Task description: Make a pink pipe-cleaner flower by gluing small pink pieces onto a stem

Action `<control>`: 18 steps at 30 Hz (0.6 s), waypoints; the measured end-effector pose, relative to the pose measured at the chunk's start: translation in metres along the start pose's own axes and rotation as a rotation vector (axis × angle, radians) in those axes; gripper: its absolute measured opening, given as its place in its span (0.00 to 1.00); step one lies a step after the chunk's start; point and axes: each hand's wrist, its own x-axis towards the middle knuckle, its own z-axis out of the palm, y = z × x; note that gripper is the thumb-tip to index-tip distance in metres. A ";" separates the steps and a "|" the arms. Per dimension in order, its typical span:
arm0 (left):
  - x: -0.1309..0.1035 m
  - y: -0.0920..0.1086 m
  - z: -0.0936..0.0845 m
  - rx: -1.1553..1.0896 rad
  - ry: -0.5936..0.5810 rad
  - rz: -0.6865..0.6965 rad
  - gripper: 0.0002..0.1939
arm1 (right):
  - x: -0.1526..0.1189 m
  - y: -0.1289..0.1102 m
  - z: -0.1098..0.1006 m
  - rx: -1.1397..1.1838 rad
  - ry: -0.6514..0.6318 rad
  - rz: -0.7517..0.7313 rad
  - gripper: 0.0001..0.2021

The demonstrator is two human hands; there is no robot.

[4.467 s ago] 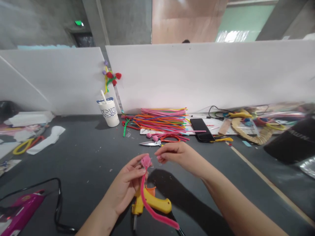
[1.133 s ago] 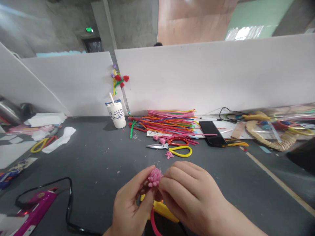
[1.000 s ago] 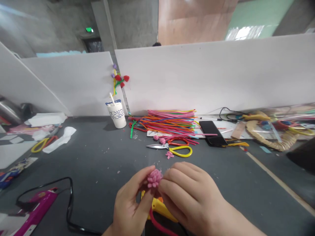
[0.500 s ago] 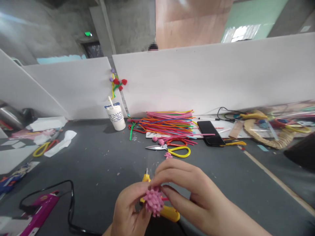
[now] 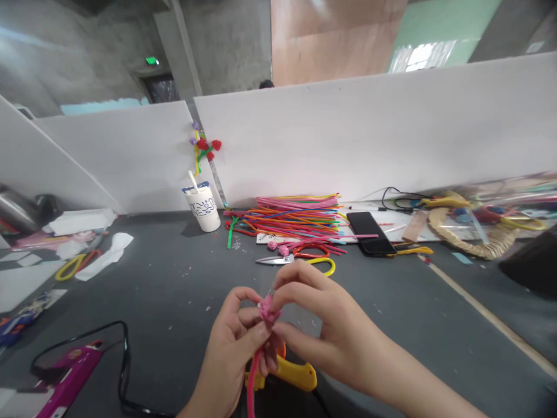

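A small pink flower (image 5: 268, 310) with a pink-red stem (image 5: 252, 377) is between my two hands at the lower middle. My left hand (image 5: 232, 348) pinches it from the left, with the stem running down below the thumb. On the right side, the fingertips of my right hand (image 5: 324, 325) press against the petals. Beneath the hands lies a yellow glue gun (image 5: 296, 373), partly covered by them. Scissors (image 5: 278, 260) with red and yellow handles rest just beyond, the yellow handle partly behind my right hand.
Coloured pipe cleaners (image 5: 296, 217) lie at the back, near a phone (image 5: 371, 233) and a white cup (image 5: 204, 209). A magenta tool (image 5: 72, 377) with a black cord sits front left. A straw-coloured ring (image 5: 478, 247) lies at the right, below a white partition (image 5: 369, 128).
The flower has tipped from facing me to upright and risen slightly, so its stem now shows. My left fingers have shifted round it, and my right hand has moved up over part of the scissors.
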 end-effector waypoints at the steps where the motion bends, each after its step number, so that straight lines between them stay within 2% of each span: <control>1: 0.000 0.000 -0.001 0.007 0.006 0.002 0.17 | 0.000 0.001 0.001 -0.025 -0.024 -0.008 0.07; 6: 0.002 -0.004 -0.002 0.040 -0.056 0.057 0.12 | 0.000 0.007 0.005 -0.062 -0.046 0.034 0.05; 9: 0.001 -0.005 -0.001 0.048 -0.039 0.077 0.09 | 0.001 0.008 0.005 -0.054 -0.033 0.056 0.07; 14: 0.001 -0.001 0.000 0.033 0.005 0.045 0.11 | 0.003 0.008 0.004 -0.043 0.017 0.062 0.09; 18: 0.006 0.004 -0.002 0.145 -0.016 0.015 0.11 | 0.003 0.009 0.005 -0.046 0.053 0.051 0.10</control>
